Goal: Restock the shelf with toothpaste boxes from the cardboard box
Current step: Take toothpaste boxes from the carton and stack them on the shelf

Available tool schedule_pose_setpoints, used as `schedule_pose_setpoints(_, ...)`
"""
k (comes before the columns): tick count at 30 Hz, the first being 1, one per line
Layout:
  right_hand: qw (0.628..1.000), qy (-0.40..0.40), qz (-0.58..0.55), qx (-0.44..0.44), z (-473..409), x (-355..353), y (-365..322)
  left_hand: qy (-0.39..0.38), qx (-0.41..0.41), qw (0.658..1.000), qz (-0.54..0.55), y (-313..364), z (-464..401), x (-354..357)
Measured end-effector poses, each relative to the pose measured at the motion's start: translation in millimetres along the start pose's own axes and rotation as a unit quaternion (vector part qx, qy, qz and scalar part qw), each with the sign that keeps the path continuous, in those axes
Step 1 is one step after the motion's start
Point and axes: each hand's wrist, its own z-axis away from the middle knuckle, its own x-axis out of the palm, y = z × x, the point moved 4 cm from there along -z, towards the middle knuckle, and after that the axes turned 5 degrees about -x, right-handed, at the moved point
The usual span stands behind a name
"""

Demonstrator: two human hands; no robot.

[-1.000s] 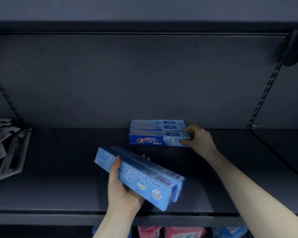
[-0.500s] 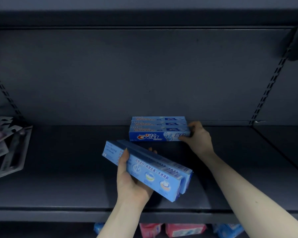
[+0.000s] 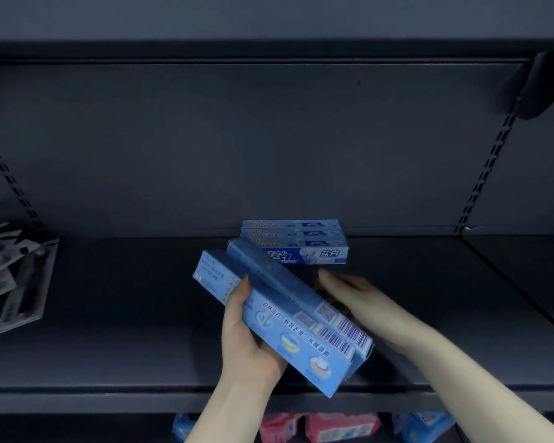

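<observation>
Left hand (image 3: 248, 342): gripping two blue boxes (image 3: 288, 311) side by side, thumb lying across the near one, at 6 o'clock.
Right hand (image 3: 349, 292): blurred, fingers stretching toward the far box's side, at 4 o'clock of the stack; contact unclear.
Stack (image 3: 301, 243): three toothpaste boxes lying flat at the shelf (image 3: 125, 314) back, at 12 o'clock of the held pair.
Packets (image 3: 10, 276): lying at 9 o'clock on the shelf.
Lower shelf: showing pink and blue packs (image 3: 320, 426) at 6 o'clock.

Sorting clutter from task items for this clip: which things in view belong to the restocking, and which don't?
Job:
- held toothpaste boxes
- shelved toothpaste boxes
- shelf
- left hand
- right hand

Lying about:
- blister packs
- lower-shelf packets
</observation>
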Motion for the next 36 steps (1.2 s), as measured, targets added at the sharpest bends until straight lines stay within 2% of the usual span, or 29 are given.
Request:
schedule_pose_setpoints(4, 0.986, -0.123, -0.107, 0.034, 22, 13, 8, -0.013, 0.013, 1.0, -0.021, -2, 8, 1)
schedule_pose_setpoints(7, 0.984, -0.125, -0.125, 0.027, 22, 7, 14, -0.015, 0.008, 0.999, -0.033, -3, 14, 3)
schedule_pose_setpoints(9, 0.989, -0.094, -0.114, 0.011, 21, 2, 13, -0.002, 0.012, 0.999, -0.037, -2, 18, 2)
schedule_pose_setpoints(12, 0.998, -0.014, -0.003, -0.065, 22, -6, 4, 0.015, 0.017, 0.999, -0.036, -2, 20, -3)
schedule_pose_setpoints(14, 0.986, 0.05, 0.087, -0.132, 24, -10, -3, 0.024, 0.013, 0.999, -0.026, -2, 21, -9)
schedule_pose_setpoints(16, 0.963, 0.103, 0.153, -0.196, 29, -13, -7, 0.015, 0.006, 1.0, -0.009, -4, 21, -12)
schedule_pose_setpoints(19, 0.906, 0.148, 0.297, -0.262, 33, -13, -8, -0.014, -0.002, 1.0, 0.017, -8, 22, -13)
schedule_pose_setpoints(22, 0.885, 0.129, 0.345, -0.284, 37, -9, -8, -0.003, -0.002, 1.0, 0.019, -11, 19, -18)
schedule_pose_setpoints(25, 0.895, 0.078, 0.325, -0.295, 42, -6, -6, 0.013, -0.003, 1.0, 0.009, -14, 19, -21)
schedule_pose_setpoints(30, 0.892, 0.054, 0.316, -0.319, 48, -6, -2, 0.031, 0.01, 0.999, -0.031, -17, 20, -19)
schedule_pose_setpoints(34, 0.848, 0.021, 0.369, -0.379, 51, 0, -3, 0.033, 0.03, 0.996, -0.073, -13, 18, -16)
schedule_pose_setpoints(36, 0.864, 0.018, 0.357, -0.355, 50, -3, -3, 0.041, 0.04, 0.995, -0.077, -12, 18, -16)
